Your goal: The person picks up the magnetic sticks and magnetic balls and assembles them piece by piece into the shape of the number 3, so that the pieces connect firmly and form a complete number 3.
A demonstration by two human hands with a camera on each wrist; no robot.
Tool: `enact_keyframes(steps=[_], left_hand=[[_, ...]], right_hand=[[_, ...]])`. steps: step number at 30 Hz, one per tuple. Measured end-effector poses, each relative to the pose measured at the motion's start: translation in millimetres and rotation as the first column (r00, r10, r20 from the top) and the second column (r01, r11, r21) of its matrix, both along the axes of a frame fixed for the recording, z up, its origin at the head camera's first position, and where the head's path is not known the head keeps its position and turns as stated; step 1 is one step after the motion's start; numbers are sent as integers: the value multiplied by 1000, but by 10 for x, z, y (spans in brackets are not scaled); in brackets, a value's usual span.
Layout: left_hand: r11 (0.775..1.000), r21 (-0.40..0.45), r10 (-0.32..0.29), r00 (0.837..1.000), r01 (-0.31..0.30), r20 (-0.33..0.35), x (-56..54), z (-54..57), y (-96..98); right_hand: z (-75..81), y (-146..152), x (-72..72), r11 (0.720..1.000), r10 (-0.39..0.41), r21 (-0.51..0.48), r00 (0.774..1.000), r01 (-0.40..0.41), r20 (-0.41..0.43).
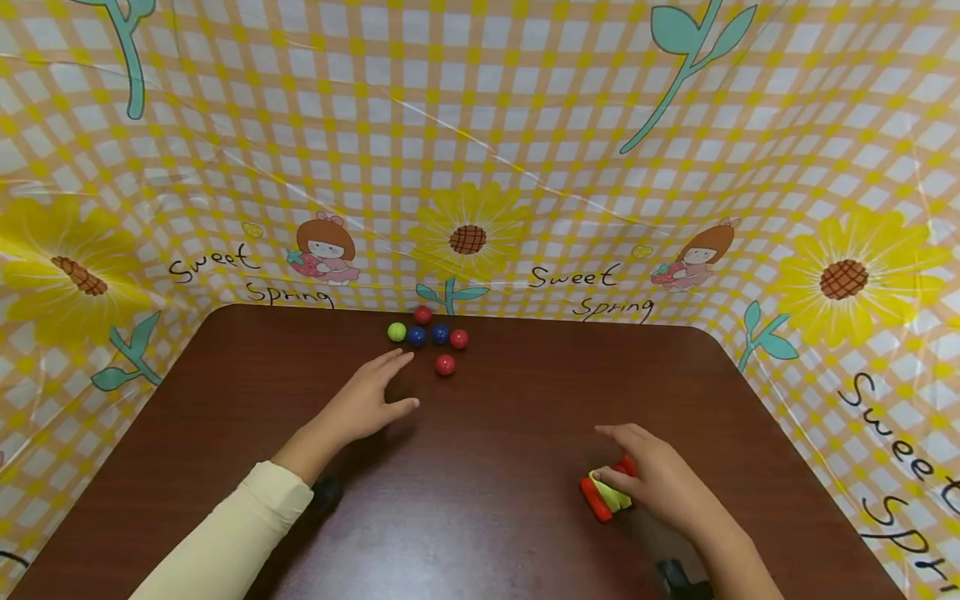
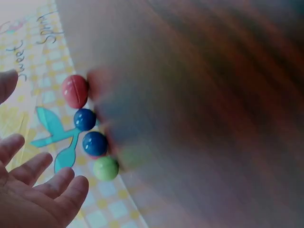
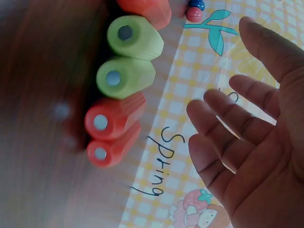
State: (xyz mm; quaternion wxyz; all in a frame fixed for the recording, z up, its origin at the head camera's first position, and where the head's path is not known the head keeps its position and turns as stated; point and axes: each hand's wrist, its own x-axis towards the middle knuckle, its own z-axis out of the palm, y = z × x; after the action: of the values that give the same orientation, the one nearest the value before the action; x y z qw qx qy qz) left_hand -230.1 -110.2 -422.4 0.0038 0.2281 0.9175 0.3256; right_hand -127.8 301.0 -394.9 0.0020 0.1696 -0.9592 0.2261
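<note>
My left hand (image 1: 363, 400) reaches over the table with fingers spread and holds nothing. Just beyond its fingertips sit small glossy balls: a green ball (image 1: 397, 332), two blue balls (image 1: 417, 336) and three red balls, with one red ball (image 1: 446, 365) nearer than the others. On the right, my right hand (image 1: 652, 475) hovers over a row of red and light-green faceted pieces, its fingers extended and holding nothing. In the right wrist view, silver discs show on the ends of the green pieces (image 3: 126, 78) and red pieces (image 3: 118, 116). From the head, that hand partly hides the row.
The brown table (image 1: 487, 467) backs onto a yellow checked cloth (image 1: 465, 158) that rises behind it and along both sides. Dark wrist-worn gear (image 1: 678, 579) shows under the right forearm.
</note>
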Motion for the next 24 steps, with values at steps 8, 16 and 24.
enact_keyframes(steps=[8,16,24], left_hand=[[999,43,10,1000,-10,-6,-285,-61,213],[998,54,8,997,-13,81,-474,-96,403],[1000,8,19,995,-20,93,-556,-99,563]], right_hand=[[-13,33,155,999,7,-45,996,-3,92],[-118,8,216,994,83,-79,989,-74,122],[-141,-16,274,992,100,-94,984,-86,147]])
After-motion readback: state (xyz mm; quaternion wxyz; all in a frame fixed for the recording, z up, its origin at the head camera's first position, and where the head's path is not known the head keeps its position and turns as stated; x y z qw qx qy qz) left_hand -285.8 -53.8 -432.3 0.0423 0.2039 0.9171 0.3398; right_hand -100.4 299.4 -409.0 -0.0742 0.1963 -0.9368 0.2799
